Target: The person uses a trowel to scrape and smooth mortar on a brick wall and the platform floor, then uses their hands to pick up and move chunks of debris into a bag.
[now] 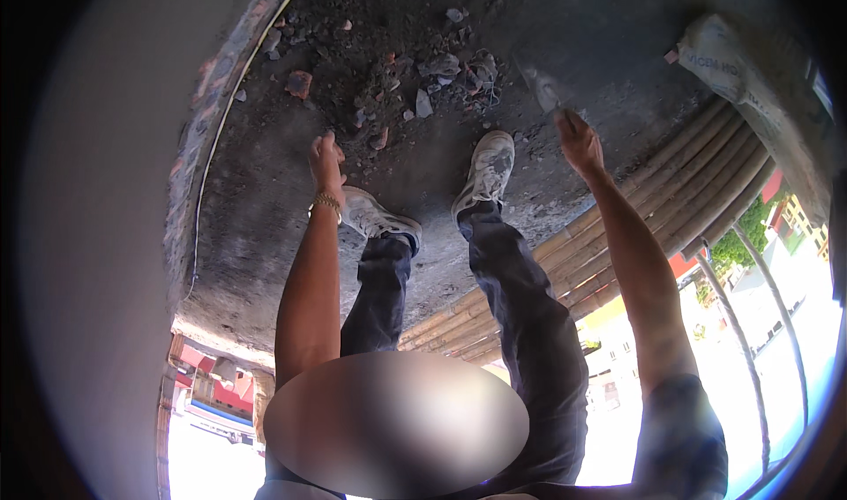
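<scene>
My right hand [580, 142] is closed around the handle of a trowel [542, 89], whose grey blade points away from me over the dark, gritty floor [609, 67]. Motion smears the blade somewhat. Above my left shoe, my left hand [327, 163] hangs with its fingers curled in, and nothing shows in them. A bracelet [326, 203] circles that wrist. Broken rubble lies ahead of my feet, among it a reddish brick piece [299, 84], a pale stone chip [423, 104] and a crumpled bit of plastic-like scrap [482, 69].
A grey wall [106, 191] runs along the left, with a thin yellowish line [212, 138] at its foot. Bamboo poles [679, 178] border the right edge, and beyond them lies a bright drop. A pale printed sack [750, 81] rests at the far right. My shoes [487, 169] stand on the floor.
</scene>
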### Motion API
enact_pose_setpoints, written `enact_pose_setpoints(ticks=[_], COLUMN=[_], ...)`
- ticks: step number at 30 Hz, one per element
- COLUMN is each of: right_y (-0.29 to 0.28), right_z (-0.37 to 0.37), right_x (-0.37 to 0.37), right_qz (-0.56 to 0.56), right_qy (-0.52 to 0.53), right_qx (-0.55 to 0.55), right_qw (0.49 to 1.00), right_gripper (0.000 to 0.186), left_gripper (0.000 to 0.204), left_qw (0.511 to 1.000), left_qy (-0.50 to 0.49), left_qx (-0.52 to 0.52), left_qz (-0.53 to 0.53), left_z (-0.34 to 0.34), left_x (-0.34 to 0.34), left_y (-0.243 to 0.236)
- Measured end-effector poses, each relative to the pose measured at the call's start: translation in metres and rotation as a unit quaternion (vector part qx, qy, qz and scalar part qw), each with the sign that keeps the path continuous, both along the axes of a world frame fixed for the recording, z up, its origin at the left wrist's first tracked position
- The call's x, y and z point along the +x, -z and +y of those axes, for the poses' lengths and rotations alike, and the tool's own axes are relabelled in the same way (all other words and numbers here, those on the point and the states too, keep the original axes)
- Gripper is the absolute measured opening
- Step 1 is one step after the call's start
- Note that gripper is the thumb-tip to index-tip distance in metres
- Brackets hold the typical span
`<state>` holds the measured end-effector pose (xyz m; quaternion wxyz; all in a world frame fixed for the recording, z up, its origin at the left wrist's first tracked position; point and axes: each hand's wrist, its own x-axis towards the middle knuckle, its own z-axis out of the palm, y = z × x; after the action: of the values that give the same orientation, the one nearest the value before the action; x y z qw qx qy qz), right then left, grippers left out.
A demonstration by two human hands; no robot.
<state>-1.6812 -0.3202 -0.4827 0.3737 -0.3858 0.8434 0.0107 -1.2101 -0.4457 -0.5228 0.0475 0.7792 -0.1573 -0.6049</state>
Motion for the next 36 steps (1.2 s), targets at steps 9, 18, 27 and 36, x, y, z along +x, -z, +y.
enact_pose_setpoints(ticks=[9,18,27,36], right_y=[0.091,0.027,-0.172,-0.418], right_z=[-0.048,-0.066,-0.028,-0.002], right_x=[0.155,0.241,0.207,0.096], right_qz=[-0.115,-0.211,-0.21,-0.165], right_qy=[-0.111,-0.012,0.03,0.133], right_qx=[-0.231,-0.194,-0.186,-0.186], right_qw=[0.96,0.958,0.96,0.959], right_gripper=[0.027,0.032,0.034,0.036], left_gripper=[0.133,0.117,0.079,0.096], left_qw=[0.977,0.981,0.992,0.983], left_qy=[-0.126,-0.162,-0.108,-0.044], left_qx=[0.05,-0.013,0.04,-0.019], left_qz=[-0.165,-0.109,0.052,0.177], left_z=[-0.059,-0.057,-0.028,-0.022], left_x=[-0.15,-0.102,-0.14,-0.272], left_y=[0.003,0.008,-0.169,-0.394])
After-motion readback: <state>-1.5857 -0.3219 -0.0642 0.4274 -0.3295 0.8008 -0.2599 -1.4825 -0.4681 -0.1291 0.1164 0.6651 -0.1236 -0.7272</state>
